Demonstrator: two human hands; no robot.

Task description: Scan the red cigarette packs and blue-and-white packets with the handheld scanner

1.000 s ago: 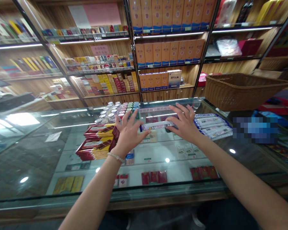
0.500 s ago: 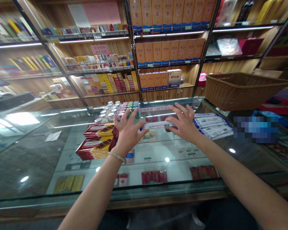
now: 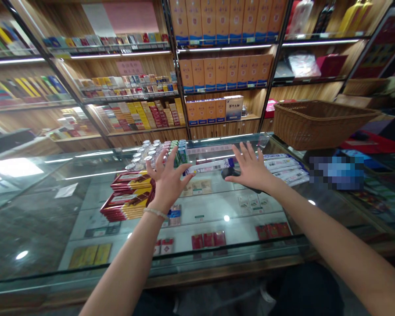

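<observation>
A long white packet with blue ends [image 3: 209, 167] lies across the glass counter between my two hands. My left hand [image 3: 166, 182], with a beaded bracelet at the wrist, has its fingers spread, the thumb close to the packet's left end; I cannot tell if it touches. My right hand [image 3: 254, 170] is stretched open past the packet's right end. Beneath its thumb is a black object with a rounded end [image 3: 228, 173], partly hidden by the hand. Similar white and blue packets [image 3: 285, 169] lie just right of that hand.
Left of my left hand are stacked red and yellow chocolate packs [image 3: 127, 204]. Behind them stand several white-lidded containers [image 3: 148, 154] and green cylinders [image 3: 181, 153]. A wicker basket [image 3: 319, 127] sits at the counter's back right. Cigarette packs [image 3: 208, 240] show under the glass.
My right hand has let go of the packet and spread its fingers, uncovering the packet's right end. My left hand's thumb and fingers remain spread. The view has shifted slightly right.
</observation>
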